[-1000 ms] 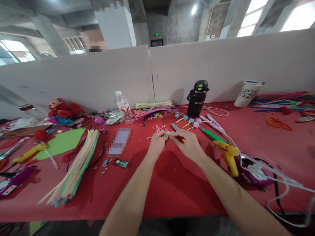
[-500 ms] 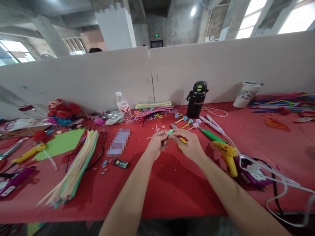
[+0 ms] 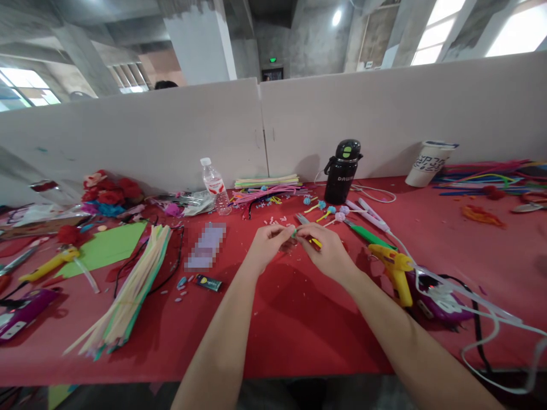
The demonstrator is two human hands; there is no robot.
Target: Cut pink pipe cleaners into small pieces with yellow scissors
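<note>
A small green piece (image 3: 294, 233), seemingly coiled pipe cleaner, is pinched at the fingertips of both hands just above the red table. My left hand (image 3: 270, 245) comes from the left with thumb and forefinger closed on it. From the right, my right hand (image 3: 325, 250) grips its other side. Most of the piece is hidden by the fingers. Beyond the hands lie pink snippets (image 3: 280, 219) and scissors or pliers with a metal tip (image 3: 302, 219), partly hidden. Little blue and lilac pom-pom-like balls on stems (image 3: 331, 210) lie behind my right hand.
A yellow glue gun (image 3: 394, 267) and white cables lie right of my right arm. To the left are a bundle of pipe cleaners (image 3: 132, 290), a small tube (image 3: 208, 283) and a blurred rectangle (image 3: 205, 245). A plastic bottle (image 3: 216, 188), black flask (image 3: 342, 173) and cup (image 3: 429, 164) stand behind.
My left hand has shifted slightly left and turned, and the fingers of both hands now cover more of the green piece. The items on the table have stayed put.
</note>
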